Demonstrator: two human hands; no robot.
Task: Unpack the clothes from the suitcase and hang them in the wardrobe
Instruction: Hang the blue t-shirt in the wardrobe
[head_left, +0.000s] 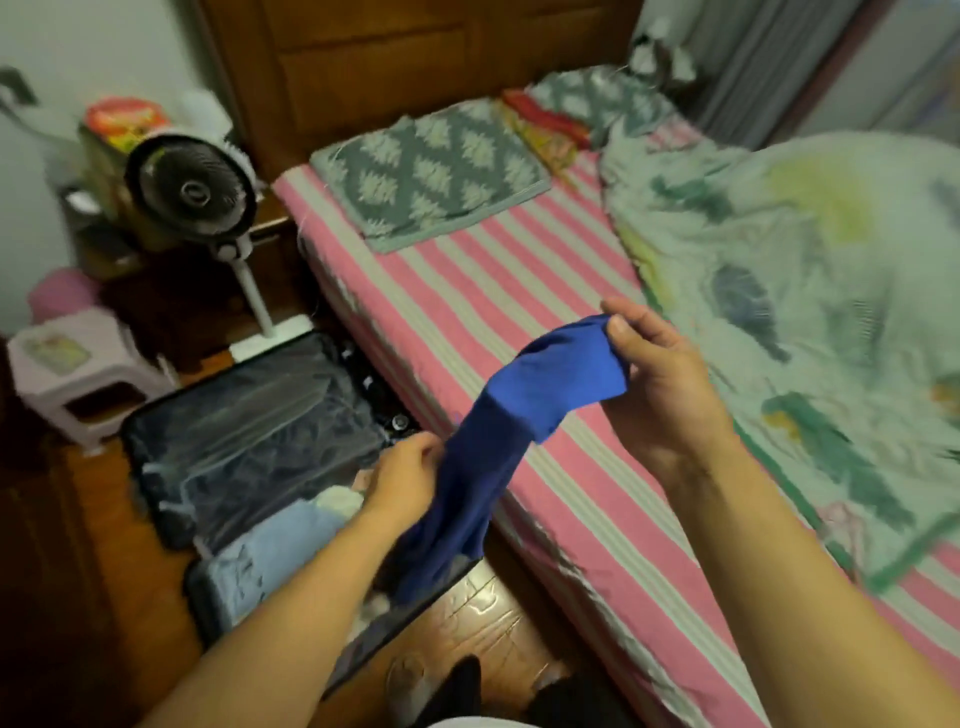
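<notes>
The right hand (660, 384) pinched one end of the blue garment (498, 441) above the bed (467, 291); the left hand (405, 478) gripped it lower down. Its tail hung into the open suitcase (249, 441) at near left, where folded clothes (275, 545) remained. No wardrobe was identifiable, and hanging appeared not yet begun.

A blue garment (498, 431) hangs stretched above the open suitcase (249, 431), which holds seemingly folded pale clothes (275, 545).
</notes>
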